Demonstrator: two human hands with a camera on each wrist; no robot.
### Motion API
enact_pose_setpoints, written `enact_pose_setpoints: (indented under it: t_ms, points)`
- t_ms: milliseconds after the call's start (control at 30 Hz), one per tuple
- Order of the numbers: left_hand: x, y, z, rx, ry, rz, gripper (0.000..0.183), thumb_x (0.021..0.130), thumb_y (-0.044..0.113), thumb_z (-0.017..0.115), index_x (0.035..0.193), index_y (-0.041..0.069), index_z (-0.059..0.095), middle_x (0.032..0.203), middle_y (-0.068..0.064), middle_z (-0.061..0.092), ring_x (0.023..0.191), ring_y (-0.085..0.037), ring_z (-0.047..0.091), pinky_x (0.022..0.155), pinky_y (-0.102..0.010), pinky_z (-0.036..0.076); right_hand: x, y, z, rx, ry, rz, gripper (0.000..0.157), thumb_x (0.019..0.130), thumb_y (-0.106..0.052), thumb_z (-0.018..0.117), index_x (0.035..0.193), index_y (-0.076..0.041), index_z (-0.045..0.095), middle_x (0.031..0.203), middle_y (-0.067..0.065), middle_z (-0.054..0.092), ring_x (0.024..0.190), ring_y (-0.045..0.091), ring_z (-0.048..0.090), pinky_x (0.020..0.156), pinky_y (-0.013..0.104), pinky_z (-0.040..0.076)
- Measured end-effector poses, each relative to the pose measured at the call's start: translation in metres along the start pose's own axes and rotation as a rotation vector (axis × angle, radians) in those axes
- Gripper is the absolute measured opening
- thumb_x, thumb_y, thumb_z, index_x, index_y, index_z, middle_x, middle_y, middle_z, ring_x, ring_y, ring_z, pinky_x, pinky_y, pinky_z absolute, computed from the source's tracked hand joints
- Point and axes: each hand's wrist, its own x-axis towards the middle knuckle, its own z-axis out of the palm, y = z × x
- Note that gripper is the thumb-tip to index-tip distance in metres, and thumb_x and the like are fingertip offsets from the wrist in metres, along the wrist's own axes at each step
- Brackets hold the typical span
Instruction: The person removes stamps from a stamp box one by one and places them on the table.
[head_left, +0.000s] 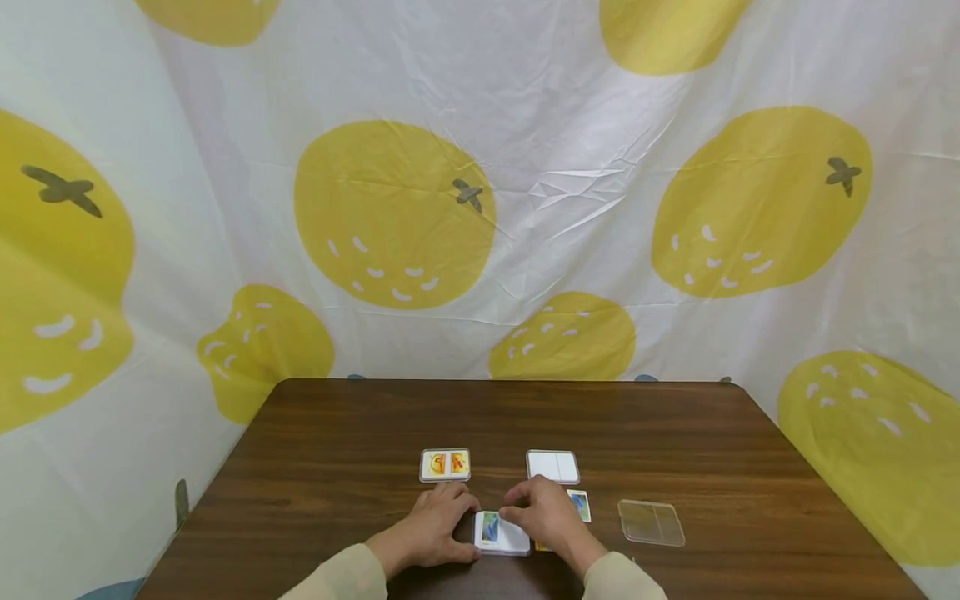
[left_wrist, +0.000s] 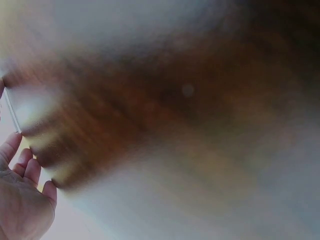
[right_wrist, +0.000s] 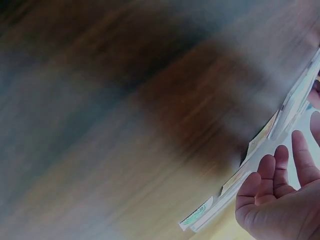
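A white card case (head_left: pixel 513 540) lies near the front of the table, with a blue-green picture card (head_left: pixel 490 527) in its left half. My left hand (head_left: pixel 435 525) holds the case at its left side, thumb at the near corner and forefinger at the far one. Over the case's right half reaches my right hand (head_left: pixel 551 512), its forefinger and thumb bent near the card's right side. Whether anything is between those fingertips is hidden. In the right wrist view, the other fingers (right_wrist: pixel 267 172) curve loosely. Another blue-green card (head_left: pixel 580 505) lies just beyond the right hand.
Behind the left hand lies a case with two orange picture cards (head_left: pixel 446 464). A white two-part case (head_left: pixel 553 466) lies behind the right hand, and a clear plastic cover (head_left: pixel 651 523) to its right. An orange card's edge (head_left: pixel 542 547) shows under the right hand. Patterned cloth (head_left: pixel 555 208) hangs behind the table.
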Motion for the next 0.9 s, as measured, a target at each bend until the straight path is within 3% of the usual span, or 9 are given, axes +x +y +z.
enact_pose_setpoints:
  t_ms: [600,900]
  points:
    - [0.0006,-0.0019,0.0018,0.0,-0.006,-0.004,0.048,0.08,0.048,0.077,0.115,0.021,0.059,0.118,0.008,0.047,0.111,-0.014,0.042,0.093,-0.043,0.037,0.0011,-0.0015,0.0066,-0.12,-0.023,-0.046,0.013,0.08,-0.029,0.08,0.085,-0.016,0.077,0.091,-0.003,0.067,0.083,0.018,0.062,0.069,0.035,0.047]
    - [0.0011,-0.0015,0.0011,0.008,-0.005,-0.004,0.048,0.08,0.048,0.077,0.116,0.021,0.06,0.117,0.008,0.047,0.111,-0.014,0.042,0.093,-0.043,0.038,0.0021,-0.0007,0.0088,-0.151,-0.028,-0.067,0.012,0.08,-0.028,0.08,0.083,-0.017,0.077,0.087,-0.005,0.065,0.088,0.02,0.06,0.074,0.04,0.048]
